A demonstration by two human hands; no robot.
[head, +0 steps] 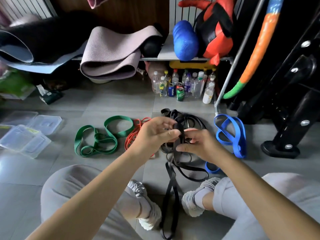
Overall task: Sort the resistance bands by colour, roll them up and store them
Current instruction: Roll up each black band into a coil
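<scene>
Pinching the black band (178, 129) between curled fingers (170, 132), left hand (152, 134) and right hand (199, 144) held it above the black pile (194, 120), tail trailing down; a slackened grip risked the roll uncoiling.

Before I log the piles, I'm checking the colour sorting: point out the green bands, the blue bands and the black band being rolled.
green resistance bands (101, 138): head view, tangled middle.
blue resistance bands (243, 135): head view, right-hand strap.
black resistance band (178, 126): head view, rolled-up end.
</scene>
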